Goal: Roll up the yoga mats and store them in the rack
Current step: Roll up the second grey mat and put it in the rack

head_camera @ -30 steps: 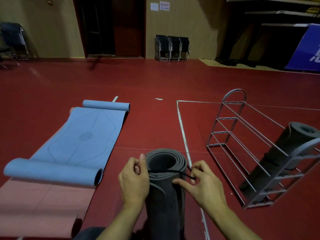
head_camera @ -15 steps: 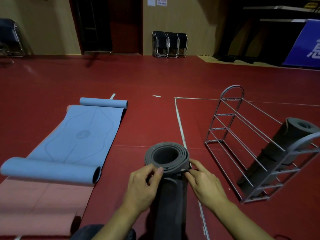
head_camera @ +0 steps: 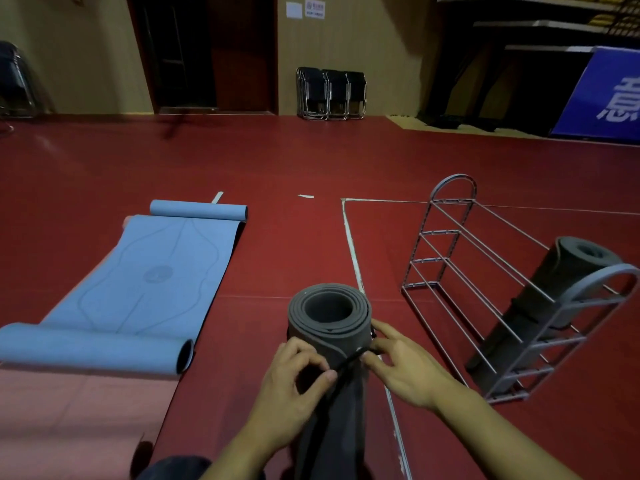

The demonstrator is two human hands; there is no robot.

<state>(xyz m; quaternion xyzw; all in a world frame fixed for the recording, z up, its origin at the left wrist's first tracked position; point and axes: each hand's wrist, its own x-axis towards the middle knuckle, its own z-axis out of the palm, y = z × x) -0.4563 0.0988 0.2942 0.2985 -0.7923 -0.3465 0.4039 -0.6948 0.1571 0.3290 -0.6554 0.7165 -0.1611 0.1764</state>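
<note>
Three mats are seen on the red floor [head_camera: 104,161], with a fourth in the rack. At the far left, a pink mat [head_camera: 69,420] is laid flat at the lower edge of the view, and its far end is overlapped by a blue mat [head_camera: 152,275]. The blue mat is spread open along the floor, with both ends curled into loose rolls, one near and one far.

In the centre, a grey rolled mat [head_camera: 329,317] is stood almost upright, its open spiral end facing the camera. A thin black strap [head_camera: 346,363] is drawn across the roll just below that end. The left hand [head_camera: 294,386] is closed against the left side of the roll, and the strap is pinched between its thumb and forefinger. The right hand [head_camera: 405,365] is placed on the right side of the roll, and the strap is pinched at its fingertips too; both grips are thus closed on the strap. A white floor line [head_camera: 349,244] is seen running away behind the roll.

To the right, a grey wire rack [head_camera: 450,237] is stood on the floor, well apart from the held roll. Another dark grey rolled mat [head_camera: 557,282] is lodged in its right side, tilted. Folded chairs [head_camera: 330,93] are stacked against the back wall.
</note>
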